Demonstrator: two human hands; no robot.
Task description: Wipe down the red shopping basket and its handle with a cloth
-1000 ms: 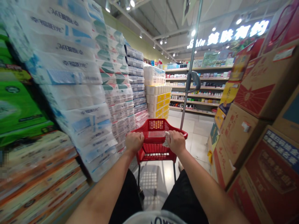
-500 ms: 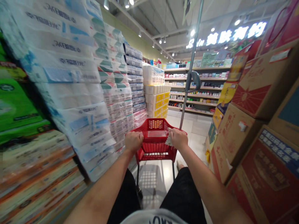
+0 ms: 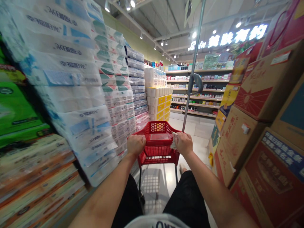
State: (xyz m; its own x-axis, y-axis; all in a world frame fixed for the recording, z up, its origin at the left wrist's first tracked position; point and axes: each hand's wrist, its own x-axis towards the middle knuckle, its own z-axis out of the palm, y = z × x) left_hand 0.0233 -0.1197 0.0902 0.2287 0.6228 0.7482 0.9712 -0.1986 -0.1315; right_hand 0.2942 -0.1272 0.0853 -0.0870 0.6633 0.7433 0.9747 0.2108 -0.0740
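Note:
A red shopping cart (image 3: 158,150) with a plastic mesh basket stands straight in front of me. My left hand (image 3: 136,144) is wrapped round the left end of its handle. Round the right end my right hand (image 3: 182,143) is closed, with a crumpled pale slip (image 3: 173,141) pressed between it and the handle. A grey pole (image 3: 193,69) with a dark grey looped grip rises near the cart's right side; its lower end is hidden behind the handle and my hand.
Tall stacks of wrapped paper rolls (image 3: 78,63) line the left side. Cardboard boxes (image 3: 247,136) are piled on the right. Pale floor (image 3: 201,136) runs between them toward shelves of small goods (image 3: 199,90) at the back.
My right hand has shifted very slightly to the right on the handle. The camera view has moved a little; my left hand keeps its hold.

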